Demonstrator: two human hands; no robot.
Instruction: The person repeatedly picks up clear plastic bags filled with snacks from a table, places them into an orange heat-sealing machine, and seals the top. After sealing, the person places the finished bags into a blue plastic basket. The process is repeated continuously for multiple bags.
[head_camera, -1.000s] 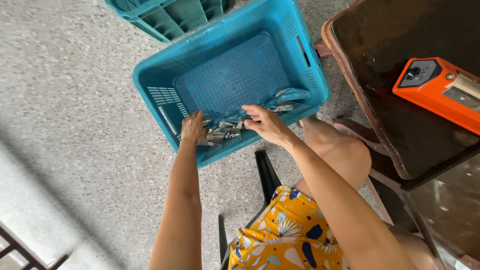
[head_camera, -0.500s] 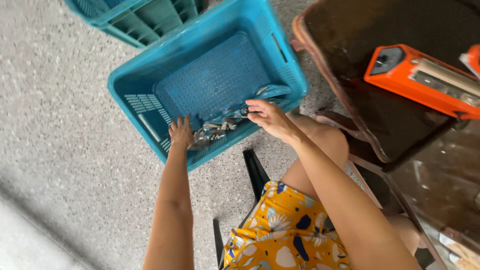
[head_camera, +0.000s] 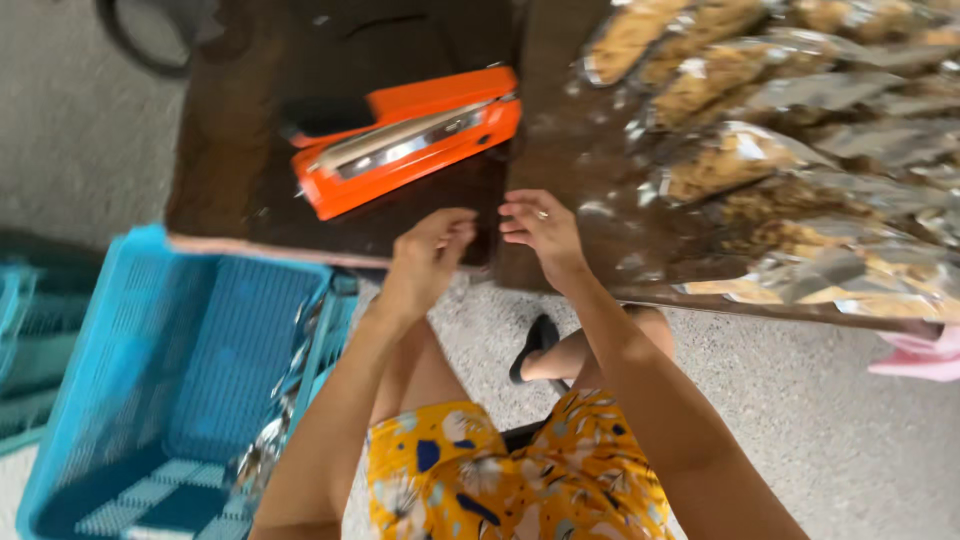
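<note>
1. Neither grip shows anything clamped in it: the left hand (head_camera: 428, 250) has its fingers curled loosely together, and the right hand (head_camera: 540, 228) has its fingers slightly bent and apart; whether something thin is pinched between the two hands cannot be told because of blur.
2. Both hands hover side by side at the near edge of the dark table (head_camera: 570, 150), fingertips nearly meeting, just in front of the orange heat sealer (head_camera: 405, 140).
3. Nearest the person, below the hands, are a yellow patterned garment (head_camera: 520, 480) and a black shoe (head_camera: 535, 345) on the speckled floor (head_camera: 800, 400).
4. Left of the hands and lower than the sealer, a blue plastic basket (head_camera: 150, 380) stands on the floor, with a few shiny packets (head_camera: 270, 440) along its right inner wall.
5. On the table, the sealer lies tilted, just beyond the left hand.
6. Right of the sealer and farther back, a heap of clear bags of brown snacks (head_camera: 780, 150) covers the table's right part.
</note>
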